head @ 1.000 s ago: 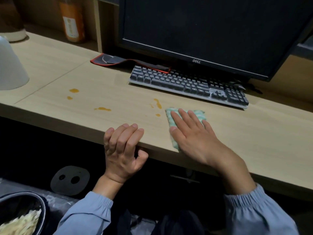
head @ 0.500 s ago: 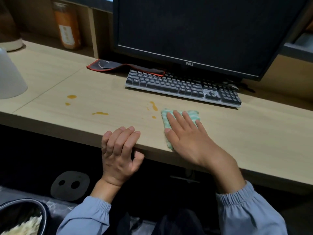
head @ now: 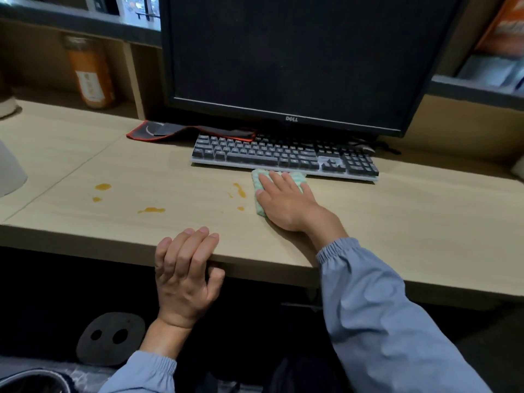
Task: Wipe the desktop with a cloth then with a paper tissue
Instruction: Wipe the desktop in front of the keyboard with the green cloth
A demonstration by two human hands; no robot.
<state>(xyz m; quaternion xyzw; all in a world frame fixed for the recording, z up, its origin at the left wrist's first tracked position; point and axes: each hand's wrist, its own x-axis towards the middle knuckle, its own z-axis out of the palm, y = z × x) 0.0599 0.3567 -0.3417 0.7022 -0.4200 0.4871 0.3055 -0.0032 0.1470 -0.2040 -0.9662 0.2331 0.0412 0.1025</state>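
Currently the right hand [head: 283,205] is lying open on the folded green cloth [head: 297,177], fingers straight and spread, pressing it onto the surface [head: 397,222] rather than gripping it. A flat palm is spreading the pressure across the whole pad, which suits wiping. The cloth is sitting toward the far side, its far edge just at the near rim of the keyboard [head: 283,156]. It is just right of an orange streak [head: 239,190], touching or nearly touching it, so the hand seems to be working along the keyboard's front and lining up for a sweep left through that mess. More orange spots [head: 151,210] are lying well to the left, untouched. The left hand [head: 184,268] is gripping the near edge of the surface, fingers bent over the top and thumb tucked under the lip. It is probably bracing the body while the other arm is reaching far. By my reading the cloth pass is only partly done, since the spills are showing wet and bright, and the dry second pass is waiting. The keyboard is limiting how far the cloth can travel without nudging it.
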